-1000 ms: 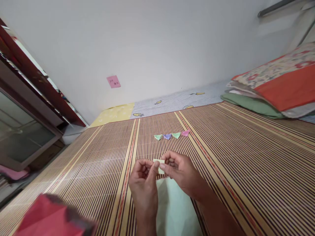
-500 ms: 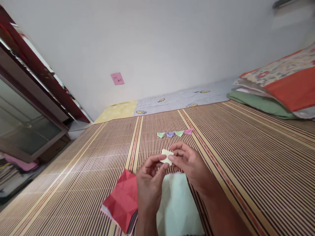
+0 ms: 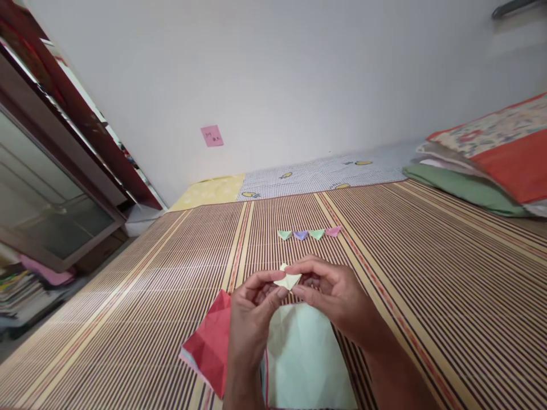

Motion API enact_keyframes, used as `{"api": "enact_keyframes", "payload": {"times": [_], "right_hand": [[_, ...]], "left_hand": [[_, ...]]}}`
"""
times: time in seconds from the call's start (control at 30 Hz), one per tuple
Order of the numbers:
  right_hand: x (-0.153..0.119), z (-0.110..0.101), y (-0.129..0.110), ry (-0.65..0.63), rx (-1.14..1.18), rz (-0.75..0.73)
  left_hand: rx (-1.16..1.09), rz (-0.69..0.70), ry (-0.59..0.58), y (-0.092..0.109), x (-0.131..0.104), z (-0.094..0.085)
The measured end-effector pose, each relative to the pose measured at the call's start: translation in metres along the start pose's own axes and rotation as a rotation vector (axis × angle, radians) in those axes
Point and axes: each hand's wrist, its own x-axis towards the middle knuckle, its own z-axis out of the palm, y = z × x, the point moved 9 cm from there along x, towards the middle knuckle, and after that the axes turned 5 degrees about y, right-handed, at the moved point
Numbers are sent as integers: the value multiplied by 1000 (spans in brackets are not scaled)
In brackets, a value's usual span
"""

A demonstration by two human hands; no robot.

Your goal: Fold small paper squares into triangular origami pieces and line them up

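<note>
Between both hands is a small pale yellow folded paper (image 3: 288, 281), pinched at its two sides. My left hand (image 3: 256, 304) grips its left edge with thumb and forefinger. On the other side, the fingertips and thumb of my right hand (image 3: 333, 290) close on its right edge. Below the hands lies a creased pale green paper sheet (image 3: 305, 356). To the left, partly covered by my left forearm, is a stack of papers topped by a red sheet (image 3: 209, 344). Beyond the hands, several small folded paper triangles (image 3: 301, 234) in green, purple and pink form a row.
A striped mat (image 3: 149, 307) covers the surface. Folded bedding (image 3: 491, 159) is piled at the right. A pink note (image 3: 212, 136) is stuck on the white wall (image 3: 299, 74). At the left stand a glass-fronted cabinet (image 3: 47, 199) and a pile of books (image 3: 21, 290).
The yellow paper has turned from a flat piece into a more pointed shape, with a tip showing above the fingers. Both hands have shifted their grip on it. The view has moved slightly.
</note>
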Motion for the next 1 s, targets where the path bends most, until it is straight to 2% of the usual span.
{"api": "enact_keyframes", "payload": {"times": [0.17,0.33,0.47,0.83,1.0], "right_hand": [[2,-1,-3,49,7,-52],[2,-4,6,159,67,-3],[1,-2,5,192,53,-16],[0,-1,2,266,-9,-31],[0,-1,9,280,-29,-1]], "left_hand": [[119,109,58,11,-1,0],[212,192,86,18,-3,2],[225,201,86,19,-3,6],[219,197,199,19,-7,2],[287,213,178,20,-7,1]]}}
